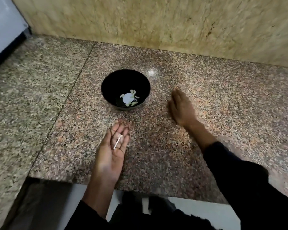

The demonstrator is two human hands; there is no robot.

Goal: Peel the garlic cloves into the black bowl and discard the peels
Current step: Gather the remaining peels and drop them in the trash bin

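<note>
The left hand (112, 152) lies palm up over the near middle of the counter (173, 146), its fingers straight and loosely together, so its grip is open. A small pale garlic peel (118, 141) with a thin stalk-like end rests across the base of the fingers; nothing curls round it. The fingertips point away toward the black bowl (125, 89), which stands just beyond them, apart from the hand.

The right hand (181, 109) is palm down on the counter to the right of the bowl, fingers stretched out flat and pointing far, grip open and holding nothing. It is blurred, so whether the palm presses the stone or hangs just above it cannot be told. A dark sleeve (231, 166) covers that forearm from the near right.

In the bottom of the bowl lie several pale peeled garlic cloves (130, 97), together with a bright white patch that may be glare.

The counter is speckled granite with a seam (83, 67) running near to far, left of the bowl. Its near edge passes under the left wrist; a step in that edge shows at the near left. At the far side it meets a mottled yellowish stone wall (156, 22). A white panel (2, 27) stands at the far left corner. Bare stone lies all round the bowl and right of the right hand
</note>
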